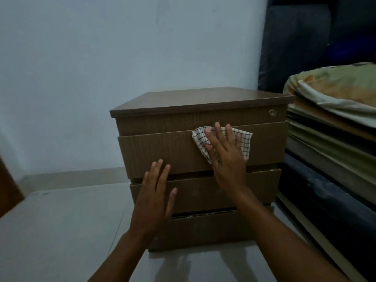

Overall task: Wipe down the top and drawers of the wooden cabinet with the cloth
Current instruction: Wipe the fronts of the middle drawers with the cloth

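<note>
A brown wooden cabinet (195,102) with three drawers stands on the floor against the wall. A white checked cloth (245,140) lies flat against the front of the top drawer (154,151), towards its right side. My right hand (225,157) presses the cloth onto that drawer front with fingers spread. My left hand (155,198) is flat and empty, fingers together, in front of the left part of the middle drawer (223,190). The bottom drawer (203,228) sits slightly ajar, with a dark gap above it. A small round lock (272,112) shows at the cabinet's top right.
A bed with folded greenish and orange bedding (333,94) stands close on the right of the cabinet. A dark headboard or cushion (305,43) rises behind it. The pale wall (101,68) is behind, light floor tiles (61,231) lie to the left.
</note>
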